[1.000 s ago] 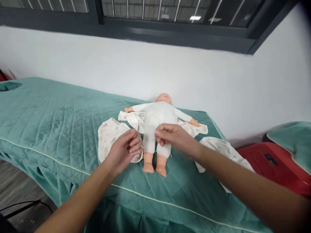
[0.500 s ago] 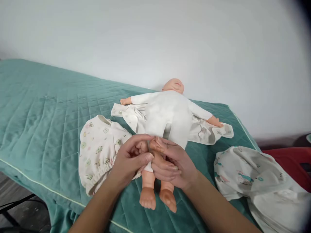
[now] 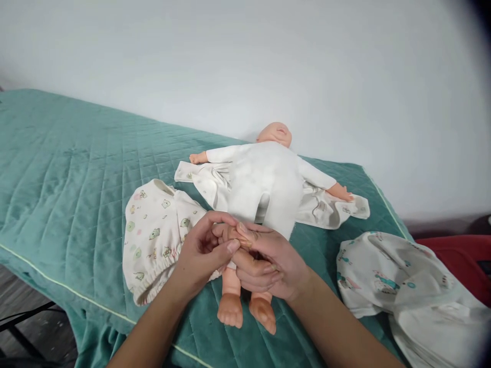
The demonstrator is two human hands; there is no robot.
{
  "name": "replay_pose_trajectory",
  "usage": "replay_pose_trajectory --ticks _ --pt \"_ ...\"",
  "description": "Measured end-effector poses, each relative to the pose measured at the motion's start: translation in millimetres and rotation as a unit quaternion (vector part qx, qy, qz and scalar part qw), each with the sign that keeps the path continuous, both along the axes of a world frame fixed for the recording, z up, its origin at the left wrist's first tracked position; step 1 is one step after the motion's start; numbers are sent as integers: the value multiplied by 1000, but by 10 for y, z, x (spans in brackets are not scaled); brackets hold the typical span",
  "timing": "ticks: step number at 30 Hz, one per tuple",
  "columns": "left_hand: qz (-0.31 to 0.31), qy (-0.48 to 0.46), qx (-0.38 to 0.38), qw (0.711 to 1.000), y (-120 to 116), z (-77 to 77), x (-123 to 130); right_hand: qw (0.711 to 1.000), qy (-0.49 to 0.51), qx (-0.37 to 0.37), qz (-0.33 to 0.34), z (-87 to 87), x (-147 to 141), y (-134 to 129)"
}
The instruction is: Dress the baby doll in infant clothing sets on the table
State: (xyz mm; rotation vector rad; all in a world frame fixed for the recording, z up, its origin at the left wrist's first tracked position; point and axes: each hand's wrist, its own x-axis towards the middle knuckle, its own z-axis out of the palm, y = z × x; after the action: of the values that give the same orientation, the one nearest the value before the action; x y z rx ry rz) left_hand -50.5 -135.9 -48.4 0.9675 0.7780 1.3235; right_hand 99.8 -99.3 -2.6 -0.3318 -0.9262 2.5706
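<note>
A doll with a white cloth body lies on its back, arms spread, on an opened white printed garment. Its bare plastic feet point toward me. Above its lower legs, my left hand and my right hand meet with fingers bent and pressed together. The right fingertips look shiny. Whatever lies between the fingers, if anything, is hidden. Just beside my left hand is a white printed garment with an elastic edge.
A green quilted cover spreads under everything, against a pale wall. Another white printed cloth lies at the right, next to a red object. Dark metal legs stand at lower left.
My hands have closed more tightly together, the right fingers moving slightly left into the left hand. The view has shifted a little; the doll and garments stay in place.
</note>
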Motion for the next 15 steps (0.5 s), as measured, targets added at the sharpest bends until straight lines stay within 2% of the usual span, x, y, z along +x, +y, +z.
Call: replay_pose_trajectory --ticks 6,15 --pt "-7 -5 -5 1000 47 49 13 999 -28 20 -34 13 -14 -36" --pt "-30 50 -26 998 106 206 41 1000 -15 -18 14 -83 65 47"
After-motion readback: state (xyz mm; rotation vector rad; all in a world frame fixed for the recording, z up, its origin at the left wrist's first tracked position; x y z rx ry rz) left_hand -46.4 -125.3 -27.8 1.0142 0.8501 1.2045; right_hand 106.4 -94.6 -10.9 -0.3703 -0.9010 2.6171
